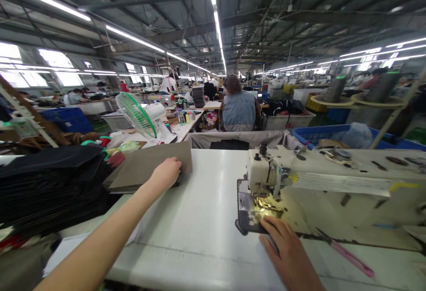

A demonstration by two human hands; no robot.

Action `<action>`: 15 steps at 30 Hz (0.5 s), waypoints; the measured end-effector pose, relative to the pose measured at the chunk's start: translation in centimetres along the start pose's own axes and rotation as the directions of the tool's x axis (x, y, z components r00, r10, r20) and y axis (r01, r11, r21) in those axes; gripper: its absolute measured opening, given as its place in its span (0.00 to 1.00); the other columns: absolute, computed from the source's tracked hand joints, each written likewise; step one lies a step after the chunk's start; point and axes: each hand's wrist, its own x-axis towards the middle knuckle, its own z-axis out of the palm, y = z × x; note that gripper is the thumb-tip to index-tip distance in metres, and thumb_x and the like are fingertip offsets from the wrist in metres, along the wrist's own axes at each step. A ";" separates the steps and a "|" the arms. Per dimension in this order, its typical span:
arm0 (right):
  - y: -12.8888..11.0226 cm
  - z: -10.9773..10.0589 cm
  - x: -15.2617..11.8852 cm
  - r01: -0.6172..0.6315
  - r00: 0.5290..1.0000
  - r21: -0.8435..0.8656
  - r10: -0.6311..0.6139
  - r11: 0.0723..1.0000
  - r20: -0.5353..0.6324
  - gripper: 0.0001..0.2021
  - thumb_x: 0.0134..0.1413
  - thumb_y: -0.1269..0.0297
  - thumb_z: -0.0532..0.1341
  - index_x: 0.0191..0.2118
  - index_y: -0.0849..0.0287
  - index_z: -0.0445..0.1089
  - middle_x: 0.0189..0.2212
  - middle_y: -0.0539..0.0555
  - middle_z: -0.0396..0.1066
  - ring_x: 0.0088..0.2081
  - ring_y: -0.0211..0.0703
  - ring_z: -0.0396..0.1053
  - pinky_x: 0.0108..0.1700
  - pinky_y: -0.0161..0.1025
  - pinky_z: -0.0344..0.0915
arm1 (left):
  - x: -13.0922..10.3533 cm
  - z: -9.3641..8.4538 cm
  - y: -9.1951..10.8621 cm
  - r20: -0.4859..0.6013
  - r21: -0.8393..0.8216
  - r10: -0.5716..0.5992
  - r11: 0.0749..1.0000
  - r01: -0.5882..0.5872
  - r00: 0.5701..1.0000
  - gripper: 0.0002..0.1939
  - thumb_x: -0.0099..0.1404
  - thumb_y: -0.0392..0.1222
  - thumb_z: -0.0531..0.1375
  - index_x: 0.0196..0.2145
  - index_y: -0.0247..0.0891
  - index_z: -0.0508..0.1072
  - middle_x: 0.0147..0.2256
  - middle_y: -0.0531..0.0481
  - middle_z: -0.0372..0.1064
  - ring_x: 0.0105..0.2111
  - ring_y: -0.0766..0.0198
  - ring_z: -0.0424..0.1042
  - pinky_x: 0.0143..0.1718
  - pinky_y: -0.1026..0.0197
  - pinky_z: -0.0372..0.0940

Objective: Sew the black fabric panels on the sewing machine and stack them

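My left hand (167,172) reaches far forward with curled fingers on a grey-brown fabric panel (143,161), which stands partly raised beside the black stack. Something dark shows just under those fingers, too hidden to name. My right hand (288,246) lies by the front of the sewing machine (266,171), its fingers stretched out near the lit needle plate (264,206) with nothing in them. Pink-handled snips (353,255) lie on the white table (196,220) to the right of this hand.
A tall stack of black fabric pieces (49,180) stands at the left. Behind are a green-rimmed fan (138,112), a grey cloth-lined bin (269,138) and a blue basket (302,133). Thread cones (339,88) stand at right. A person in a blue vest (238,109) sits ahead.
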 end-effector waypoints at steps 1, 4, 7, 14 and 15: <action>-0.1 0.0 0.0 -0.008 1.000 0.003 0.008 1.000 0.007 0.15 0.67 0.56 0.55 0.52 0.55 0.72 0.49 0.56 0.75 0.50 0.50 0.73 0.51 0.48 0.72 | 0.3 0.0 0.1 0.004 0.006 0.008 1.000 -0.008 1.000 0.12 0.64 0.30 0.55 0.33 0.33 0.79 0.39 0.35 0.74 0.43 0.50 0.74 0.47 0.54 0.67; -0.3 0.0 0.0 -0.034 0.999 0.015 0.034 0.999 0.019 0.15 0.67 0.57 0.56 0.53 0.54 0.72 0.50 0.56 0.75 0.51 0.51 0.73 0.52 0.49 0.72 | 0.9 0.5 0.8 0.000 -0.003 0.016 1.000 -0.016 1.000 0.11 0.60 0.27 0.56 0.31 0.32 0.78 0.37 0.33 0.74 0.44 0.47 0.74 0.45 0.53 0.68; -0.3 0.0 0.0 -0.045 0.999 0.028 0.044 0.999 0.017 0.14 0.66 0.58 0.57 0.53 0.54 0.72 0.50 0.56 0.75 0.51 0.51 0.73 0.53 0.49 0.71 | 1.2 0.8 1.0 -0.020 -0.050 -0.010 0.999 0.009 1.000 0.06 0.57 0.30 0.59 0.29 0.34 0.77 0.37 0.33 0.74 0.45 0.46 0.73 0.45 0.52 0.69; 0.6 0.3 -0.1 0.058 0.998 0.036 -0.056 0.998 -0.038 0.16 0.67 0.54 0.55 0.52 0.55 0.72 0.48 0.56 0.76 0.48 0.50 0.74 0.50 0.47 0.72 | 1.2 -0.4 -2.9 0.006 -0.194 -0.169 0.967 0.167 0.986 0.09 0.59 0.39 0.57 0.30 0.38 0.77 0.28 0.49 0.75 0.31 0.59 0.74 0.34 0.63 0.67; 0.8 0.3 -0.2 0.077 0.996 0.030 -0.076 0.997 -0.044 0.16 0.68 0.52 0.55 0.51 0.55 0.72 0.47 0.56 0.76 0.48 0.50 0.75 0.49 0.46 0.72 | 1.0 -0.6 -3.3 0.016 -0.212 -0.167 0.963 0.166 0.986 0.10 0.60 0.39 0.56 0.31 0.38 0.78 0.27 0.50 0.75 0.30 0.60 0.74 0.33 0.64 0.66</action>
